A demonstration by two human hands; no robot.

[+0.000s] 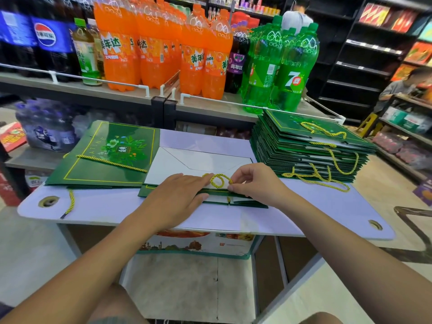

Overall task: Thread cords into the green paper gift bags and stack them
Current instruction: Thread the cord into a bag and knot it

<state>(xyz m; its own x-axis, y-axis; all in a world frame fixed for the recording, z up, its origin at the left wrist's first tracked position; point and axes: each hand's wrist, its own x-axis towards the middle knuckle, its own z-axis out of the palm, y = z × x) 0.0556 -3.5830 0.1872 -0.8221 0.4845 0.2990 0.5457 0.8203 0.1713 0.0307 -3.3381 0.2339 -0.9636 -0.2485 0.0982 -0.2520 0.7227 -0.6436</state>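
Note:
A flat green gift bag lies white-bottom-up in the middle of the pale table. On its near edge a yellow cord curls into a loop. My left hand presses flat on the bag's near edge, fingertips at the loop. My right hand pinches the cord at the loop's right side. On the left lies a printed green bag with a yellow cord across it. A tall stack of green bags with yellow cords stands at the right.
A loose yellow cord end hangs over the table's left front. Behind the table a shelf rail holds orange, green and dark soda bottles. Shelving and two people are at the back right. A chair frame stands at the right.

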